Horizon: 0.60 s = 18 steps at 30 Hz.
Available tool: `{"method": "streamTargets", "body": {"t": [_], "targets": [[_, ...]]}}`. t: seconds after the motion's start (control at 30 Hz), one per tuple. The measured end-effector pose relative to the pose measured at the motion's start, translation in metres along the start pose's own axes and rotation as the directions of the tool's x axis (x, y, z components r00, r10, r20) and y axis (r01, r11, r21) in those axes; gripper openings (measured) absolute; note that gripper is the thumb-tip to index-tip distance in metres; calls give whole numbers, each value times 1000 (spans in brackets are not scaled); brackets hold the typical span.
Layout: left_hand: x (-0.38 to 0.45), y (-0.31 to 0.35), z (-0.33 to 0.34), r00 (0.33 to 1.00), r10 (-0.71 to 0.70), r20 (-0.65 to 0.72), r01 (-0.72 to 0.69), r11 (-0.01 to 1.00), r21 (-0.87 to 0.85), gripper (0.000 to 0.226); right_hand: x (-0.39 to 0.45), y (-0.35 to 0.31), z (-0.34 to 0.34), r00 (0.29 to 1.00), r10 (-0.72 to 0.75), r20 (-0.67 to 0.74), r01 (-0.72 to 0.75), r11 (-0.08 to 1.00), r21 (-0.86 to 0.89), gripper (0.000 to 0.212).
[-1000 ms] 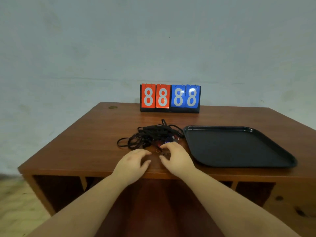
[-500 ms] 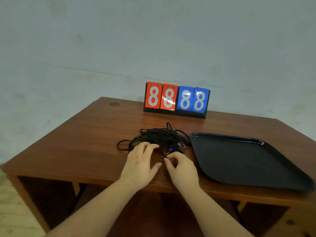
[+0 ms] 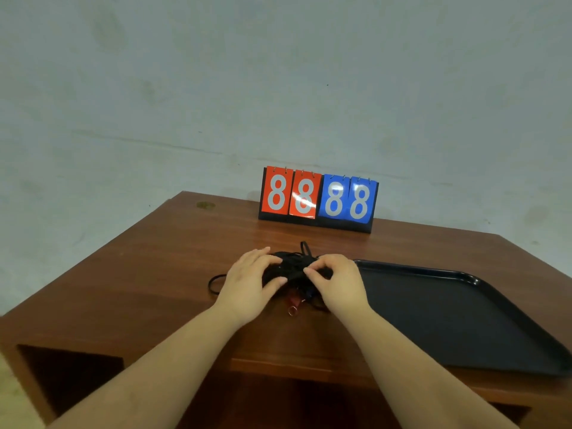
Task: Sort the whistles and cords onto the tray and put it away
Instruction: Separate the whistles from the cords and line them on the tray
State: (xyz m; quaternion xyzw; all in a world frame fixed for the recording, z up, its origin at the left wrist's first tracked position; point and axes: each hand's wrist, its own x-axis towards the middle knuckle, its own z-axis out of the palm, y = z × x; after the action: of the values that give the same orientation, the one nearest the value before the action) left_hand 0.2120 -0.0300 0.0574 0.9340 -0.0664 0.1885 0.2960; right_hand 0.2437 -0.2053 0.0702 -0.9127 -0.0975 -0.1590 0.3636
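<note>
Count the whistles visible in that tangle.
2: a red plastic whistle and a blue plastic whistle, between the hands under the black cord tangle. More may be hidden.

a flip scoreboard [image 3: 318,198] showing red 88 and blue 88 stands at the back of the brown wooden bench [image 3: 148,274], against a pale wall [image 3: 216,88].
</note>
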Motion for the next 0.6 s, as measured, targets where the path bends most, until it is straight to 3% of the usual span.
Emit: {"method": "streamTargets", "body": {"t": [0.1, 0.2, 0.27, 0.43, 0.6], "targets": [[12, -1, 6, 983, -70, 172, 53, 994, 100, 79, 17, 7, 7, 997, 29, 75, -19, 991, -130, 25], [27, -4, 11, 966, -69, 250, 44, 994, 104, 90, 28, 14, 12, 979, 82, 186, -62, 992, -114, 60], [35, -4, 13, 961, -55, 270, 29, 995, 100, 91, 31, 16, 12, 966, 86, 242, -42, 982, -182, 69], [42, -7, 15, 972, -66, 224, 52, 996, 67, 64, 30, 23, 12, 971, 20, 240, 10, 993, -121, 44], [43, -5, 15, 988, -71, 138, 65, 997, 49, 32, 38, 24, 10, 974, 89, 207, -95, 995, 20, 18]]}}
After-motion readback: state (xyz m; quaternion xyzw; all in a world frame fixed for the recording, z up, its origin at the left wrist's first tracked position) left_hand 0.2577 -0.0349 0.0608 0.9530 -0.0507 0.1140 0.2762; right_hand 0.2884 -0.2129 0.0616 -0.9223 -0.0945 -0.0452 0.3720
